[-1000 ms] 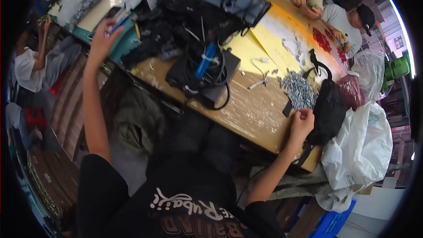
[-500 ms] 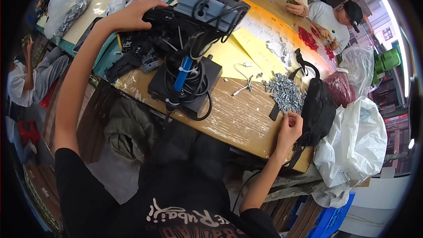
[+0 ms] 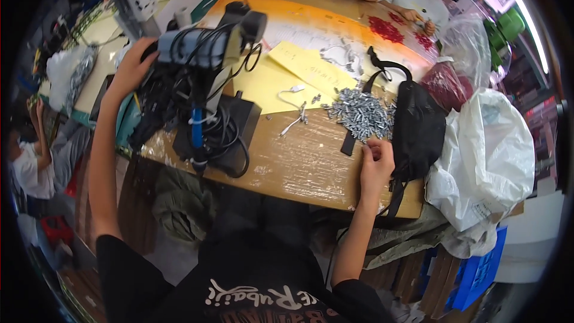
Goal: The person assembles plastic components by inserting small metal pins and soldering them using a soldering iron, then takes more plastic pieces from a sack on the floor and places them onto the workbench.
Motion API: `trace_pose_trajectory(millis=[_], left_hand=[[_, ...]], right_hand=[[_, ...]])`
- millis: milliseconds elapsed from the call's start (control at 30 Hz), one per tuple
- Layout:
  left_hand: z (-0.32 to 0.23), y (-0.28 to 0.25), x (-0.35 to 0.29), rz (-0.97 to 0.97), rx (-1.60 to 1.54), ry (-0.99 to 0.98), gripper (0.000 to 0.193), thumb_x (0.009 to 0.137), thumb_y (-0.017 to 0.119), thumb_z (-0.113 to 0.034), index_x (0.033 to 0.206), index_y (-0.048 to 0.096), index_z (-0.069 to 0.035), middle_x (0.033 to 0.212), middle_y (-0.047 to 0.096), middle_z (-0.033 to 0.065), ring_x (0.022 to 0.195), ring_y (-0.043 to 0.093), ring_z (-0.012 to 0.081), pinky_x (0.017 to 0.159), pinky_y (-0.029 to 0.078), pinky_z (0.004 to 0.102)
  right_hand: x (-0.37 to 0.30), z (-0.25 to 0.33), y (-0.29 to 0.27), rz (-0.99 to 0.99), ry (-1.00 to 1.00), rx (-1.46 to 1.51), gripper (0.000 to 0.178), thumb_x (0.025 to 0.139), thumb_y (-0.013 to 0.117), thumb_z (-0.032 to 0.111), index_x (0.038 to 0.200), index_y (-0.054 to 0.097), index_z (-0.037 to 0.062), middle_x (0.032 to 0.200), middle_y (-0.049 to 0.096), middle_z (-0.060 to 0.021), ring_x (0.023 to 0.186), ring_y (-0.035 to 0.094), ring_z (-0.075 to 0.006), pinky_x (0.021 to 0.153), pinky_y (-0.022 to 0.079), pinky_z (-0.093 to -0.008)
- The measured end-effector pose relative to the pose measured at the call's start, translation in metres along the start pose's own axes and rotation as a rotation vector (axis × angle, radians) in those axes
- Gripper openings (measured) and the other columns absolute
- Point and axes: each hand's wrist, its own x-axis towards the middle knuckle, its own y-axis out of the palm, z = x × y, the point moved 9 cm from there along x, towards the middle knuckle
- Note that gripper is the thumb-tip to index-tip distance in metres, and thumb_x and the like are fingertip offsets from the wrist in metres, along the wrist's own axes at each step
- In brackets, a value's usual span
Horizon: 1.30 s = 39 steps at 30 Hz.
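My left hand (image 3: pixel 128 70) reaches to the side of a blue-grey box (image 3: pixel 194 46) wound with black cable. Its thumb and fingers are apart beside the box, and their tips are partly hidden. Below that, an electric screwdriver (image 3: pixel 197 128) with a blue grip hangs nose down among coiled cables, in front of a black box (image 3: pixel 239 121). Dark plastic parts (image 3: pixel 146 122) lie to the left. At the near edge of a heap of small grey metal pieces (image 3: pixel 362 112), my right hand (image 3: pixel 376 164) is closed, fingers curled toward the thumb. What it pinches, if anything, is too small to tell.
Yellow paper sheets (image 3: pixel 302 66), a short white cable (image 3: pixel 293 121) and a black strip (image 3: pixel 348 143) lie on the table (image 3: pixel 287 167). A black waist bag (image 3: pixel 418 128) and a white sack (image 3: pixel 487 155) are on the right. Two people work across the table near red pieces (image 3: pixel 385 29).
My view has shifted, so most things appear farther left. The blue-grey box and my left hand appear lower and farther left. My right hand stays closed by the metal heap.
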Motion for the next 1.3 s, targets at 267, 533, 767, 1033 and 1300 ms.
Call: trace_pose_trajectory(millis=[267,533,767,1033,1300], left_hand=[[-0.072,-0.1,-0.139,-0.968,-0.65,-0.426,0.017,0.082,0.052,-0.007,0.093,0.055,0.005,0.085,0.053,0.0101,0.067,0.051,0.0145,0.063,0.044,0.0291],[-0.286,0.088,-0.111,-0.099,-1.602,-0.637,0.032,0.078,0.049,0.004,0.108,0.035,0.001,0.076,0.052,0.0093,0.06,0.055,0.0175,0.054,0.05,0.0297],[-0.326,0.2,-0.068,0.255,-1.444,-0.594,0.054,0.077,0.056,0.0,0.12,0.025,-0.007,0.087,0.052,0.01,0.056,0.053,0.0134,0.044,0.046,0.0228],[-0.346,0.2,-0.049,0.278,-0.73,-0.288,0.06,0.073,0.064,-0.028,0.12,0.034,-0.008,0.103,0.054,0.0202,0.09,0.055,0.0361,0.072,0.044,0.0402],[-0.334,0.214,-0.052,0.34,-0.903,-0.344,0.067,0.066,0.068,-0.026,0.12,0.033,-0.008,0.106,0.052,0.0194,0.091,0.055,0.0364,0.074,0.044,0.0397]], right_hand=[[0.001,-0.002,-0.018,0.003,0.059,0.02,0.011,0.07,0.055,-0.008,0.079,0.054,-0.0015,0.08,0.053,-0.0095,0.068,0.055,-0.0193,0.06,0.045,-0.0267],[0.0,-0.011,-0.012,0.007,0.108,0.13,0.014,0.069,0.058,-0.007,0.083,0.056,-0.0026,0.082,0.056,-0.0094,0.069,0.057,-0.0164,0.062,0.046,-0.0246],[-0.004,-0.003,0.003,0.129,0.065,0.075,0.014,0.065,0.065,-0.002,0.076,0.056,-0.0011,0.069,0.053,-0.008,0.057,0.053,-0.0151,0.054,0.043,-0.0249],[-0.006,-0.017,0.006,0.171,0.136,0.113,0.015,0.064,0.058,-0.006,0.078,0.052,-0.0025,0.075,0.052,-0.0114,0.07,0.053,-0.0245,0.062,0.043,-0.0322],[-0.001,-0.007,0.011,0.287,0.114,0.033,0.016,0.062,0.06,-0.005,0.074,0.049,-0.0009,0.074,0.051,-0.0114,0.071,0.051,-0.0262,0.063,0.042,-0.0335]])
